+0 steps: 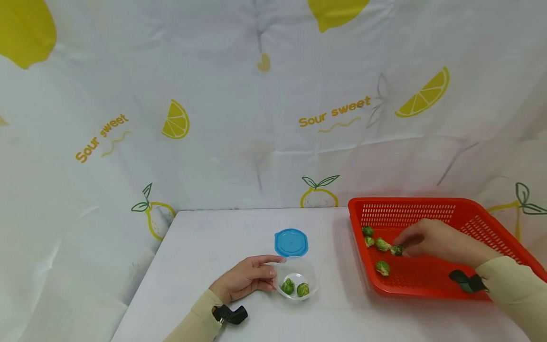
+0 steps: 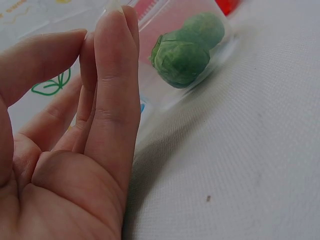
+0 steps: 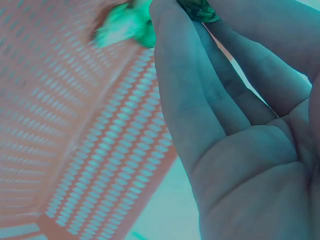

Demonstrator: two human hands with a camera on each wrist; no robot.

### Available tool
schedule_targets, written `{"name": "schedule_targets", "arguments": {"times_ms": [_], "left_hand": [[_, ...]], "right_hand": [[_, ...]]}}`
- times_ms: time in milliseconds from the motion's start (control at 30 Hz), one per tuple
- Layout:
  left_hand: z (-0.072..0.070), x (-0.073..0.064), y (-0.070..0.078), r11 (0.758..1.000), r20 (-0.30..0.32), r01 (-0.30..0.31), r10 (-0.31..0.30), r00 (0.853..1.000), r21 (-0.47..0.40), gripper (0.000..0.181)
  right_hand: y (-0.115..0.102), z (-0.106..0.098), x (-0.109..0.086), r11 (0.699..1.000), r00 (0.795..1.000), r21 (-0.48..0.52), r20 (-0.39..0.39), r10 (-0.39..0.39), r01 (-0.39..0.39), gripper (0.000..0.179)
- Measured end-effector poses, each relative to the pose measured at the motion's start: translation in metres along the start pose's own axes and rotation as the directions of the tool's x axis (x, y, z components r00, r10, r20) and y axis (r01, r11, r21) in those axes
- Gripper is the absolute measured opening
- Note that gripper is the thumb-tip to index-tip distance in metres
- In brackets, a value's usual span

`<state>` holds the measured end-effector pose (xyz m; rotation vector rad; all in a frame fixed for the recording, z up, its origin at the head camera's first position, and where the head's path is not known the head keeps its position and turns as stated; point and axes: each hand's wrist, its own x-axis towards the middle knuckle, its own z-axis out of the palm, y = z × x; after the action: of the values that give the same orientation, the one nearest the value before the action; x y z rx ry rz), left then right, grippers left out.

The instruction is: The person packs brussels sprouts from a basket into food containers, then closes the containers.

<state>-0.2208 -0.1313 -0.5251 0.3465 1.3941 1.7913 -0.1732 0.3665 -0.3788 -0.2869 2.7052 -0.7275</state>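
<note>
My left hand (image 1: 248,278) pinches the rim of a small clear plastic bowl (image 1: 314,273) that stands on the table. Two Brussels sprouts lie in it, the left one (image 1: 287,286) close to the right one (image 1: 303,289). Through the bowl's wall they show green (image 2: 180,60) in the left wrist view. Inside the red basket (image 1: 410,289), my right hand (image 1: 440,241) holds a Brussels sprout (image 1: 397,250) between thumb and fingers; part of that sprout (image 3: 199,9) appears at the top of the right wrist view. Several more sprouts (image 1: 382,268) lie near the basket's left side.
A blue lid (image 1: 291,242) lies flat on the white table (image 1: 213,237), just behind the bowl. The basket's perforated walls rise around my right hand. Behind the table hangs a white cloth (image 1: 231,142) printed with lemons and words.
</note>
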Motion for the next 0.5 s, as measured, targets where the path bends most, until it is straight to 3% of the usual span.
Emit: {"name": "schedule_targets", "arguments": {"times_ms": [333, 500], "left_hand": [[-0.003, -0.001, -0.003, 1.000, -0.012, -0.009, 0.009, 1.000, 0.016, 0.054], [-0.002, 0.001, -0.002, 1.000, -0.014, -0.009, 0.009, 1.000, 0.019, 0.055]], "right_hand": [[-0.058, -0.001, 0.010, 0.994, 0.993, -0.069, -0.080, -0.087, 0.082, 0.028], [-0.087, 0.010, 0.019, 0.991, 0.988, -0.012, -0.075, -0.133, 0.133, 0.027]]}}
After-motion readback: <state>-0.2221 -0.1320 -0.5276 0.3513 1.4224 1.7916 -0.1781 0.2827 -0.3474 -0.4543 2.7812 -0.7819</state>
